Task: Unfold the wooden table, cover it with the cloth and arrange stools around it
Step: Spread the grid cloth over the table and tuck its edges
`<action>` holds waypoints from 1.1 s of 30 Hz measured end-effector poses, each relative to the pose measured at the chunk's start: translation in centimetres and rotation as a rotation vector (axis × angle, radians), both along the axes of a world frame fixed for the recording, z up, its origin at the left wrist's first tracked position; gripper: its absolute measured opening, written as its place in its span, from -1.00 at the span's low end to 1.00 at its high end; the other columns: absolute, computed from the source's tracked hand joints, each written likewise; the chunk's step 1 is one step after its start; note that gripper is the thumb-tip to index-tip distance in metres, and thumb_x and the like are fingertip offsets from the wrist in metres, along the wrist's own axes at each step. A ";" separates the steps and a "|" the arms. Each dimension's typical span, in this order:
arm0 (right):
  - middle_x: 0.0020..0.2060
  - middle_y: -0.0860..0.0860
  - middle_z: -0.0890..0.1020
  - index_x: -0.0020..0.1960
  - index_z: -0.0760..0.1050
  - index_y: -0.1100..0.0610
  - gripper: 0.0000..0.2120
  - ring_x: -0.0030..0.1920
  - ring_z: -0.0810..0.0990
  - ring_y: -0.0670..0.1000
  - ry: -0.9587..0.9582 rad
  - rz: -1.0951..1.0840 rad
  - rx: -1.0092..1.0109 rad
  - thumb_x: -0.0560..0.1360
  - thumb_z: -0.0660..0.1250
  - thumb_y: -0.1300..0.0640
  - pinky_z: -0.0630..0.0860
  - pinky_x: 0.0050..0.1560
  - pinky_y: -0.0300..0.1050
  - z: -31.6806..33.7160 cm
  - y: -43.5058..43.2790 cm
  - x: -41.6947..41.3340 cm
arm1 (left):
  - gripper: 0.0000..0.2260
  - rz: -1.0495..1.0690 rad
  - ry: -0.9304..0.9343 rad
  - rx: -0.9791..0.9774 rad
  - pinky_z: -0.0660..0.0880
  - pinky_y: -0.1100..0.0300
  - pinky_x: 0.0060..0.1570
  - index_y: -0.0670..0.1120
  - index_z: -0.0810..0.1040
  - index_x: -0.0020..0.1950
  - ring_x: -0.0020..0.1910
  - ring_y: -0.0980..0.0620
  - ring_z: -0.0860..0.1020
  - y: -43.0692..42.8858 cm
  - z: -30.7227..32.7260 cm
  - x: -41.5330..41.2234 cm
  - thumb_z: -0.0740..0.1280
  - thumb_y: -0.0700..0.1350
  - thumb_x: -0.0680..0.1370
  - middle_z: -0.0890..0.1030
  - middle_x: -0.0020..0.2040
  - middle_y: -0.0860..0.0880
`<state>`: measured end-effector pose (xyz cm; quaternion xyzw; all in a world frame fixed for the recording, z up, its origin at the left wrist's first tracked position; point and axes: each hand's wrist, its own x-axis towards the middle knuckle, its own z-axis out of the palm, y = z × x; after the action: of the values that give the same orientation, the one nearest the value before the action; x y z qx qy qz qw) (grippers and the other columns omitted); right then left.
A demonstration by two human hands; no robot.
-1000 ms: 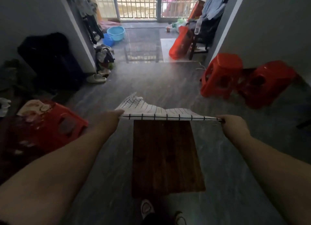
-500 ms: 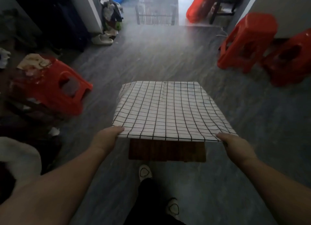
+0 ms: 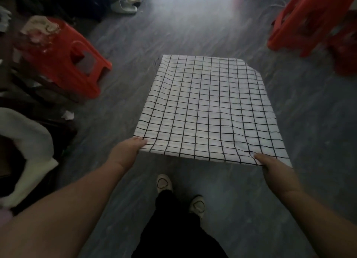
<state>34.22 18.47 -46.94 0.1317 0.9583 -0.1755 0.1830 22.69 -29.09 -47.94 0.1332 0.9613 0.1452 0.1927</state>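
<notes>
A white cloth with a black grid lies spread flat in front of me and hides the wooden table under it completely. My left hand grips the cloth's near left corner. My right hand pinches the near right corner, thumb on top. One red plastic stool stands on the left with a crumpled rag on its top. Two more red stools stand at the far right, partly cut off by the frame.
Grey plank floor runs around the cloth on all sides. My two feet in pale shoes stand just behind its near edge. Dark clutter and a white fabric bundle fill the left side. Pale slippers lie at the back.
The cloth, first held up as a thin strip over the bare wooden top, has been laid down and drawn toward me until no wood shows. My view has tilted downward.
</notes>
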 end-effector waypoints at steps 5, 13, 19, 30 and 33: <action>0.32 0.08 0.57 0.34 0.56 0.07 -0.59 0.31 0.54 0.12 -0.053 -0.060 -0.046 0.52 0.36 0.30 0.36 0.35 -0.03 -2.3 -1.0 3.4 | -0.58 -0.084 0.036 -0.010 0.52 -0.13 0.16 -0.22 0.63 0.24 0.18 -0.26 0.61 -0.6 -1.9 3.6 0.25 -0.33 0.40 0.64 0.20 -0.23; 0.44 0.10 0.45 0.43 0.45 0.08 -0.50 0.41 0.42 0.14 -0.233 -0.111 0.047 0.52 0.22 0.33 0.35 0.41 0.10 -8.3 -2.7 7.8 | -0.45 -0.106 -0.142 -0.056 0.22 0.11 0.45 -0.12 0.35 0.52 0.53 -0.11 0.27 -1.7 -9.7 9.0 0.28 -0.38 0.53 0.33 0.53 -0.12; 0.57 0.09 0.18 0.58 0.13 0.08 -0.29 0.53 0.18 0.10 -0.520 -0.011 0.097 0.47 0.24 0.26 0.24 0.48 0.03 -12.0 -5.0 8.2 | -0.26 -0.276 -0.357 -0.358 -0.01 -0.12 0.54 0.11 -0.13 0.62 0.60 -0.12 -0.10 1.7 -13.2 10.3 0.24 -0.16 0.58 -0.08 0.64 -0.08; 0.52 0.12 0.28 0.56 0.19 0.13 -0.40 0.51 0.20 0.12 -0.297 0.001 0.000 0.55 0.24 0.14 0.18 0.49 0.03 -14.6 -14.5 4.6 | -0.41 -0.186 -0.296 -0.243 0.01 -0.17 0.53 0.04 -0.05 0.62 0.60 -0.13 -0.04 6.9 -14.7 8.0 0.11 0.04 0.64 -0.02 0.63 -0.08; 0.52 0.13 0.27 0.56 0.20 0.13 -0.39 0.52 0.20 0.12 -0.294 -0.042 -0.021 0.53 0.24 0.13 0.20 0.51 0.08 -14.1 -15.6 4.4 | -0.43 -0.183 -0.303 -0.204 0.00 -0.15 0.53 0.04 -0.03 0.62 0.60 -0.13 -0.03 7.5 -13.6 7.6 0.10 0.03 0.65 -0.01 0.63 -0.09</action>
<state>38.59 2.84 -61.04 0.1740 0.9164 -0.1682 0.3189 30.26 -21.58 -61.53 0.1764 0.9148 0.0474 0.3602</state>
